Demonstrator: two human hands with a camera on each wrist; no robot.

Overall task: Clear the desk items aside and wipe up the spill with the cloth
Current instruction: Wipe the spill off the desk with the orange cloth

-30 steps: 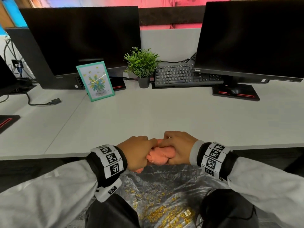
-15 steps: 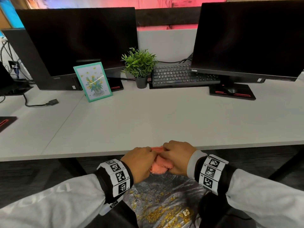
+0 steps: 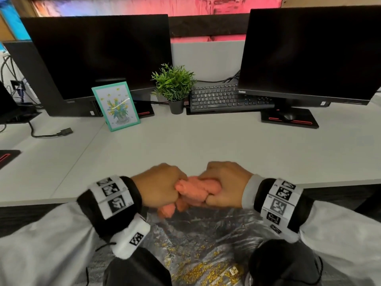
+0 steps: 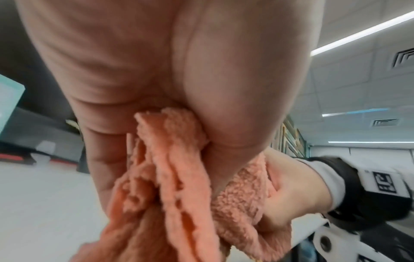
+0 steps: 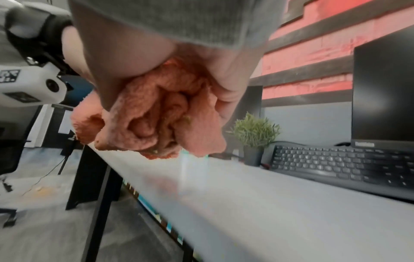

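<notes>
A bunched salmon-pink cloth [image 3: 193, 190] is held between both fists at the desk's [image 3: 206, 147] near edge, over a clear plastic bag [image 3: 195, 240] strewn with yellow crumbs. My left hand [image 3: 162, 185] grips the cloth's left end, and folds hang below the fist [image 4: 170, 186]. My right hand [image 3: 223, 183] grips the other end, its fingers curled round the crumpled cloth [image 5: 161, 115]. A few yellow specks cling to the cloth in the right wrist view. The desk shows no spill.
At the back stand two dark monitors [image 3: 99, 56] [image 3: 309, 52], a teal picture frame [image 3: 115, 106], a small potted plant [image 3: 174, 87] and a black keyboard [image 3: 222, 98]. A loose cable end [image 3: 66, 132] lies at the left.
Both hands, still gripping the cloth, dipped below the desk edge half a second ago and have come back up to edge level. More cloth shows between the fists now.
</notes>
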